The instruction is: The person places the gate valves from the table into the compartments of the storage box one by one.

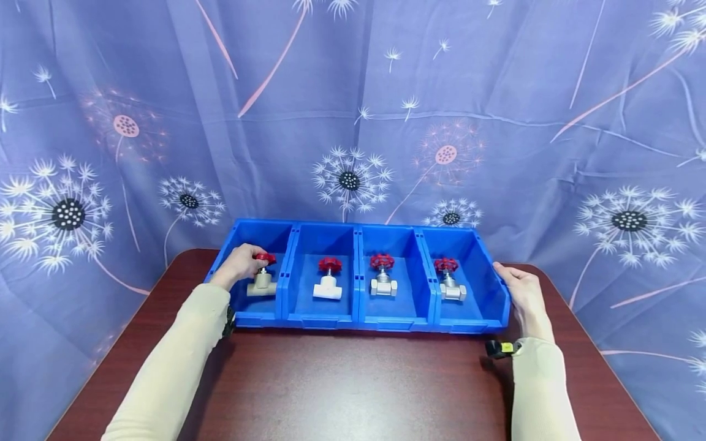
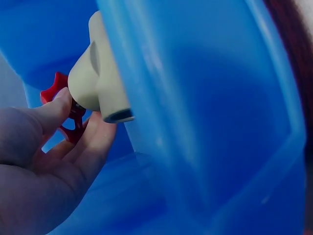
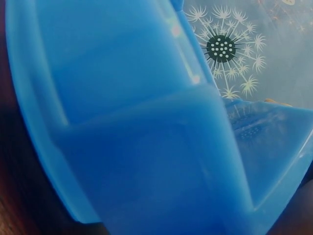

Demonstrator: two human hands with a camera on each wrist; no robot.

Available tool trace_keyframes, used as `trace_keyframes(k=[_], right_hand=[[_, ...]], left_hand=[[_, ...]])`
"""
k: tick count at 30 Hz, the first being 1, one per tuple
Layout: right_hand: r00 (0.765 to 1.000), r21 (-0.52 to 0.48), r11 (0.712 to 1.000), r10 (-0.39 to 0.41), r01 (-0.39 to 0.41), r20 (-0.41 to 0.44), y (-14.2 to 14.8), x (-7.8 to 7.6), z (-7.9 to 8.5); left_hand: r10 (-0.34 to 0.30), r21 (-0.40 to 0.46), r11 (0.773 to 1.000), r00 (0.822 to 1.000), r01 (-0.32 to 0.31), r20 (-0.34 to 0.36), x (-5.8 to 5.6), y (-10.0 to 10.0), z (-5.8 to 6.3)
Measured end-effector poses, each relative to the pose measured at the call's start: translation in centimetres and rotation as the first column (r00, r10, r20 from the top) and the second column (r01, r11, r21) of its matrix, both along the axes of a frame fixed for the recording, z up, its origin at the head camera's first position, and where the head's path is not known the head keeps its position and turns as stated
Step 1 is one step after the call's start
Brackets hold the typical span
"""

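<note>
A row of joined blue bins (image 1: pixel 322 321) holds one valve in each of its compartments. In the leftmost compartment, my left hand (image 1: pixel 241 264) pinches the red handwheel (image 2: pixel 73 132) of a beige plastic valve (image 1: pixel 261 285). The left wrist view shows thumb and fingers on either side of that wheel, with the beige body (image 2: pixel 100 73) beyond. My right hand (image 1: pixel 526 293) holds the outer right wall of the bins, its fingers at the rim; part of this hand is hidden. A white valve (image 1: pixel 328 286) and two metal valves, one (image 1: pixel 383 285) beside the other (image 1: pixel 452 289), have red wheels too.
The bins stand on a dark reddish-brown table (image 1: pixel 353 386), close to its back edge. Behind hangs a blue-purple curtain (image 1: pixel 309 92) with dandelion prints. Dividers separate the compartments. A dark strap device (image 1: pixel 501 349) sits at the right wrist.
</note>
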State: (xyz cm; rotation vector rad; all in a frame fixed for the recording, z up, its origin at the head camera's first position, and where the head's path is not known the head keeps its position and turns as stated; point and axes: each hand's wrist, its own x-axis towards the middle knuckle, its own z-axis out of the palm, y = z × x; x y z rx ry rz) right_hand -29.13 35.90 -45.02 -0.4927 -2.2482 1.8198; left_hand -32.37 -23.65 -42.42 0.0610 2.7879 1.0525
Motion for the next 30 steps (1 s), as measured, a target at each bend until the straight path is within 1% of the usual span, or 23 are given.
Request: trace_keyframes(k=[3,9,13,15,21,26,30], right_hand=[[1.000,-0.015,1.000,0.004,-0.004,0.002,0.1,0.0,-0.1],[1.000,-0.008,1.000,-0.004,0.004,-0.008,0.2,0.0,-0.1],[1.000,-0.030,1.000,0.004,-0.005,-0.026,0.0,0.0,-0.1],[0.999,-0.048,0.999,0.011,-0.013,-0.031,-0.1,0.0,-0.1],[1.000,-0.015,1.000,0.008,-0.008,-0.021,-0.2,0.2,-0.1],[1.000,-0.005,1.000,0.001,-0.001,-0.013,-0.1,0.2,-0.1],[1.000,-0.006,1.000,0.001,-0.002,-0.015,-0.1,0.2,0.0]], left_hand=[[-0.002,-0.017,1.000,1.000,0.002,0.004,-0.4,0.1,-0.2],[-0.031,-0.024,0.999,0.999,0.031,0.031,-0.9,0.2,-0.6],[-0.026,-0.031,0.999,0.999,0.027,0.040,-1.0,-0.1,-0.7],[-0.021,-0.021,1.000,0.998,0.022,0.052,-1.0,-0.4,-0.8],[0.001,0.021,1.000,0.995,-0.003,0.096,-1.0,-0.8,-1.0],[0.004,0.023,1.000,0.995,-0.007,0.101,-1.2,-0.8,-0.9],[0.014,0.025,1.000,0.994,-0.017,0.107,-1.6,-0.7,-1.1]])
